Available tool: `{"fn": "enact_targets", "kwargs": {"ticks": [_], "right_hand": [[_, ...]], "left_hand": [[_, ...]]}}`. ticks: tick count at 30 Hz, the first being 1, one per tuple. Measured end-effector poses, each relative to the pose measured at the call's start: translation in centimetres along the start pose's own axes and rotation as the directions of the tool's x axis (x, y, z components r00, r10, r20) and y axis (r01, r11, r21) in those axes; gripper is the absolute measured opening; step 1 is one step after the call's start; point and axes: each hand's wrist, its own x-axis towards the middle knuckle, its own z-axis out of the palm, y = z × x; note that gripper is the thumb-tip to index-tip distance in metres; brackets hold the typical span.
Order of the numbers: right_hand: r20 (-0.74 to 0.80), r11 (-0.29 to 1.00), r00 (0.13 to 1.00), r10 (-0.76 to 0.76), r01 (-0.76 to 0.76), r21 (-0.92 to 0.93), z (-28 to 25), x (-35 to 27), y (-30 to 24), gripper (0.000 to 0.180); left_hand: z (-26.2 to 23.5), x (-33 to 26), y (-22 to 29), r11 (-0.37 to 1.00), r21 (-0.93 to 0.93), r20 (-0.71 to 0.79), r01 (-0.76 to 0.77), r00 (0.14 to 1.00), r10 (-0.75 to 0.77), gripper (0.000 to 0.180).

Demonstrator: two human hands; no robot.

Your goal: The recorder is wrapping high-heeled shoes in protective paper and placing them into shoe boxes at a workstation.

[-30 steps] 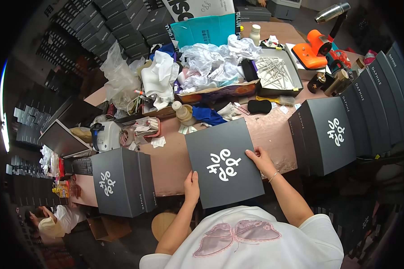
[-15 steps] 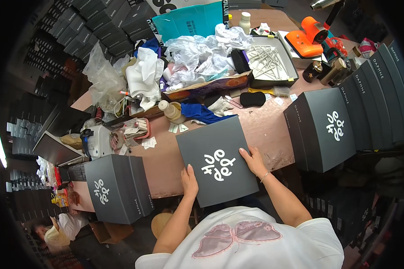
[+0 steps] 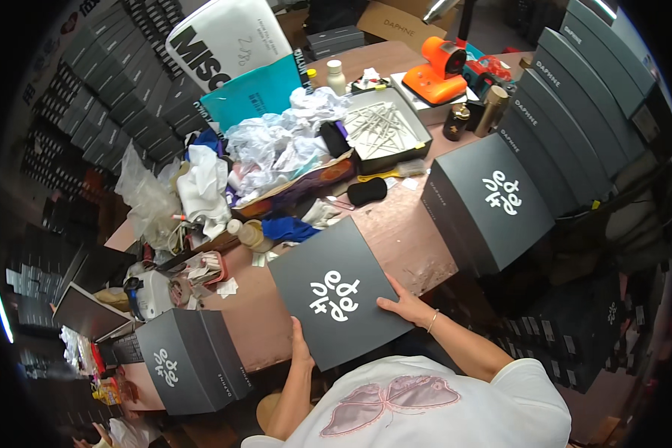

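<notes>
A dark grey shoebox (image 3: 325, 257) with white lettering on its lid lies in front of me, at the near edge of the pink table. My left hand (image 3: 301, 347) presses against its left side, close to the near corner, thumb upright along the edge. On the opposite side my right hand (image 3: 405, 305) grips the box, its thumb resting over the lid's edge and the other fingers mostly hidden. The lid is closed, so the inside does not show. Just beyond the box lie a blue cloth (image 3: 290, 229) and a black sponge-like pad (image 3: 366, 192).
More grey shoeboxes stand on the left (image 3: 175, 388) and in a stack on the right (image 3: 474, 216). Behind are crumpled white paper (image 3: 284, 145), a tray of white sticks (image 3: 384, 127), a brush (image 3: 403, 170), a squat bottle (image 3: 252, 235) and an orange tool (image 3: 437, 75).
The whole view has turned and shifted, so the table's things appear farther left. Both hands stay on the shoebox; the left one now sits nearer its close corner.
</notes>
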Motion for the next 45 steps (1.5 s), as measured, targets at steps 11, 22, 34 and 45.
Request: {"fn": "enact_targets", "kwargs": {"ticks": [11,22,34,45], "right_hand": [[-0.458,0.496,0.734,-0.502,-0.19,-0.847,-29.5,-10.1,-20.9,0.06],[-0.311,0.715,0.72,-0.62,0.356,-0.602,-11.3,-5.1,-18.3,0.033],[0.641,0.998,0.767,-0.037,0.063,-0.018,36.2,6.7,-7.2,0.072],[0.147,0.941,0.931,0.335,-0.325,-0.09,14.2,1.9,-2.0,0.06]], "left_hand": [[29.0,-1.2,4.6,0.848,0.242,0.785,-0.471,0.609,0.114,0.073],[-4.2,-13.8,19.1,-0.183,0.981,0.13,0.068,0.476,0.87,0.061],[-28.4,-26.9,24.2,0.629,0.761,-0.568,0.158,0.63,0.529,0.052],[-10.9,-13.7,4.2,0.386,0.911,-0.199,-0.143,0.667,0.718,0.06]]}}
